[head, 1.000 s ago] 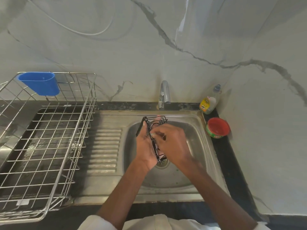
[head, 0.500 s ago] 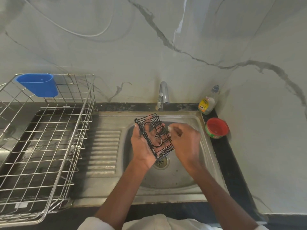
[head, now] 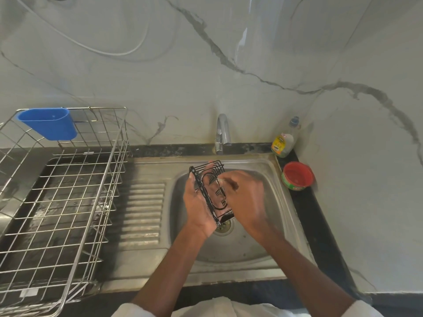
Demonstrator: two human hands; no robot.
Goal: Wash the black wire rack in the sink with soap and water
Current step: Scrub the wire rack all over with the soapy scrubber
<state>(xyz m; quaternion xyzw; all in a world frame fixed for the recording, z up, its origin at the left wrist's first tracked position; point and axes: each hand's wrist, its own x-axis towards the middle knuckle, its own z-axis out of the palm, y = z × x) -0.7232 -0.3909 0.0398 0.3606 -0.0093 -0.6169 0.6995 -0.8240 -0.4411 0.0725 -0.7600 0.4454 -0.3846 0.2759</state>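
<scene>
**Desk:** Black wire rack point(head: 209, 191), where is it, and who has it?

**Photographer:** It is held tilted on edge above the basin of the steel sink point(head: 270, 163), just over the drain point(head: 223, 226) and below the tap point(head: 222, 131). The left hand point(head: 198, 207) cradles it from behind, palm against the back and fingers reaching up behind the upper wires. The right hand point(head: 245, 197) works across the front with its fingers bent, seemingly nipping something small and pale at the fingertips. That hand is blurred, so I cannot tell whether it is a scrubber or suds.

**Desk:** How does the rack look to handle?

**Photographer:** Light, judging by 1 hand carrying it with ease. It looks stiff too, with thin welded wires holding their shape. Wet and soapy, it is likely slippery, and thin wire gives fingers little to press on. The solid side strip along its left edge looks the safest hold, with the palm backing the grid as it does now.

**Desk:** Anything else in shot?

**Photographer:** 2 soap items on the counter at the sink's right: a dish-soap bottle point(head: 283, 140) in the corner and a red tub point(head: 297, 176) just in front of it. A steel drying basket point(head: 68, 202) sits to the left, with a blue cup point(head: 49, 123) hung on its rim. No water stream is visible.
</scene>
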